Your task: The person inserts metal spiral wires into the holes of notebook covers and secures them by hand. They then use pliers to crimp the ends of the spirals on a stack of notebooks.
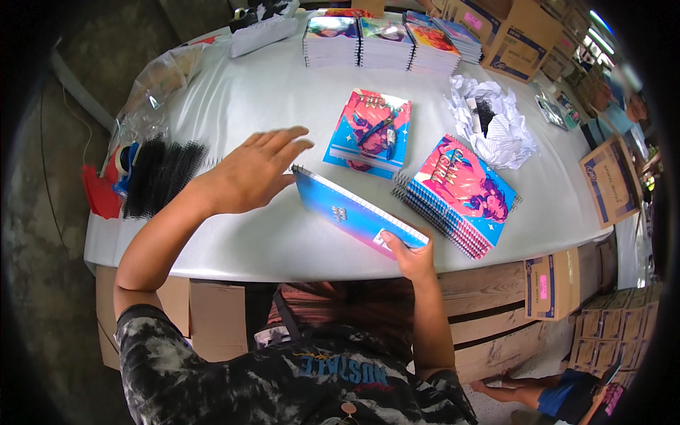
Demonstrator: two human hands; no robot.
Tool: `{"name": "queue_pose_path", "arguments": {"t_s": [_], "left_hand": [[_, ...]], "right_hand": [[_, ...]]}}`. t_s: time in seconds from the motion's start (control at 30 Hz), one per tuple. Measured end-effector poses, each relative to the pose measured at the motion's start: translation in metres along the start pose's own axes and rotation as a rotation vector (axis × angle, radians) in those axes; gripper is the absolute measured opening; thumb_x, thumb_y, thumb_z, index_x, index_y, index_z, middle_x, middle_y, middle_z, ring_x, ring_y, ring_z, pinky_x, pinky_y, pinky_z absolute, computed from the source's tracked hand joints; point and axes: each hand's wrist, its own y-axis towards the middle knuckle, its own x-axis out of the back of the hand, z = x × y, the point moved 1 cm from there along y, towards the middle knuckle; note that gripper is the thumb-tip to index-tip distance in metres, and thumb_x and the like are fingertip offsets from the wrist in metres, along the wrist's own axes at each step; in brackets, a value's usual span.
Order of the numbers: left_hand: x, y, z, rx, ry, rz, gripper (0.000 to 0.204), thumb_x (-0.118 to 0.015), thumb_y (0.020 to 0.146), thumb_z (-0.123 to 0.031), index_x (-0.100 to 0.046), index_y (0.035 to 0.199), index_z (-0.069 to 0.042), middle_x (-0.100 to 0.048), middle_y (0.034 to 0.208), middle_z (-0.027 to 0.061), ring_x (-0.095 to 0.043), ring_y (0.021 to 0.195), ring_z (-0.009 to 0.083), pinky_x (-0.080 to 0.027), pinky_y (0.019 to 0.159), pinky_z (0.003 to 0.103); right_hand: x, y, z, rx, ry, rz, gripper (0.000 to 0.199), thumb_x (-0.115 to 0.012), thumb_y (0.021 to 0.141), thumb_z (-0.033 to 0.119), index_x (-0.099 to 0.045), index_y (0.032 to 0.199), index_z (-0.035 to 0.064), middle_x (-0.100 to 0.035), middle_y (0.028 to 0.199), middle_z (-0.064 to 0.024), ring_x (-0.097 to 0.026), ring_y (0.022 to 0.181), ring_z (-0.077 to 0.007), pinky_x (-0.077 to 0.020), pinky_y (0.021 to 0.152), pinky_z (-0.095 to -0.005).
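Pinching the near right corner of a blue-and-pink notebook (346, 214), the right hand (414, 259) has its grip pressed together, thumb laid over the cover beside a small white label whose print is too small to read; short pale lettering marks the same cover farther left. The notebook is held tilted above the counter (248, 92), its white page edge turned upward and a bit of dark coil showing at its left end. That end is just beside the left hand (248, 172), whose grip is spread with the fingers extended; whether the thumb touches the corner I cannot tell. Beyond lies a flat notebook (347, 131), its glossy pink-and-blue illustrated cover bearing gold lettering, with a slim dark-blue tool (380, 127) on top. To its right, a notebook stack (464, 185) carries matching lettering, black coils bristling along its left side. Crumpled striped paper (510, 134) cups dark wire, while black coils (161, 178) form a springy, mesh-like heap at the left. Thick coil-bound stacks (331, 55) line the far edge, near brown cardboard boxes (520, 48) with dark printed panels and a pink sticker.
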Motion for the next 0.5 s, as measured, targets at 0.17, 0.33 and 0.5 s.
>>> {"name": "queue_pose_path", "arguments": {"t_s": [0.17, 0.33, 0.5], "left_hand": [[0.009, 0.01, -0.011, 0.114, 0.165, 0.157, 0.023, -0.072, 0.067, -0.014, -0.06, 0.086, -0.007, -0.06, 0.087, 0.0049, -0.056, 0.086, 0.0222, -0.045, 0.074, 0.032], [0.003, -0.001, -0.016, 0.006, 0.204, 0.137, 0.03, -0.075, 0.062, -0.019, -0.058, 0.085, -0.008, -0.058, 0.097, 0.0049, -0.055, 0.093, 0.022, -0.04, 0.084, 0.036], [-0.05, -0.032, -0.019, 0.189, 0.148, -0.295, 0.07, -0.062, 0.071, -0.054, -0.049, 0.12, -0.005, -0.042, 0.133, 0.015, -0.032, 0.126, 0.0388, -0.022, 0.101, 0.054]], "right_hand": [[0.0, 0.001, 0.002, 0.135, -0.223, 0.034, 0.033, -0.055, 0.079, -0.009, -0.062, 0.11, -0.0015, -0.064, 0.107, -0.0148, -0.063, 0.096, -0.0202, -0.0488, 0.083, -0.0277], [-0.007, -0.004, -0.002, 0.272, -0.233, 0.013, 0.036, -0.053, 0.076, -0.011, -0.062, 0.109, -0.0003, -0.064, 0.108, -0.0153, -0.064, 0.098, -0.0237, -0.0492, 0.084, -0.029], [-0.014, -0.01, 0.0, 0.403, -0.306, 0.014, 0.034, -0.055, 0.075, -0.008, -0.062, 0.108, -0.0014, -0.064, 0.106, -0.0158, -0.064, 0.097, -0.0262, -0.0503, 0.082, -0.0301]]}}
